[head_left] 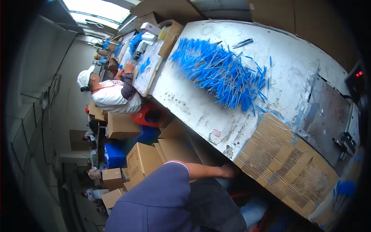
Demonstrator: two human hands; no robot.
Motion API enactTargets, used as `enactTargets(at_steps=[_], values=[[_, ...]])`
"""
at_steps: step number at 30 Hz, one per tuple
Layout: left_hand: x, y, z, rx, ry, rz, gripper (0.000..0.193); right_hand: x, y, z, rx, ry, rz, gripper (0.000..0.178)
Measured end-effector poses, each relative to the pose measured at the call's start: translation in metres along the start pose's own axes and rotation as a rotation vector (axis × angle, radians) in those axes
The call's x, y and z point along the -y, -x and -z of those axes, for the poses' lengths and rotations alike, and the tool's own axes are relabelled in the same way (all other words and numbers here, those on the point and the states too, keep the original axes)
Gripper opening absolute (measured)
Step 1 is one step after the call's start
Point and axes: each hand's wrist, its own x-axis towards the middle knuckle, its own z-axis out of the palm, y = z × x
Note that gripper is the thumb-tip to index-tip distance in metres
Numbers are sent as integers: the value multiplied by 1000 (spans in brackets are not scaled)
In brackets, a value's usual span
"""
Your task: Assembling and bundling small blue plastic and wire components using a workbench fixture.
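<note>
While the left hand point(228, 171) is showing beside the table point(216, 135), I cannot tell whether its fingers are lying apart or together. Taped cardboard point(286, 166) is covering the near edge; thin blue sticks point(220, 73) are lying heaped beyond. Red digits point(359, 73) are glowing on a display point(353, 83). Print point(134, 166) is marking a carton point(148, 158), contents hidden; a blue bin point(114, 155) is standing behind.

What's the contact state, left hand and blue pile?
Apart. The head view shows bare white tabletop between the left hand, down by the table's edge, and the blue pile.
</note>
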Motion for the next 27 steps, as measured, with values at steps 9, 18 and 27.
enactTargets(at_steps=[9, 18, 27], values=[[-15, 41, -58, -168, -45, 327, 28, -4, -172, 54, 59, -76, 120, 30], [-38, 21, -17, -544, -128, 331, 44, -54, -199, 64, -17, -176, -47, 27], [-41, -13, -13, -504, -36, 364, 43, -88, -194, 29, -74, -272, -178, 25]])
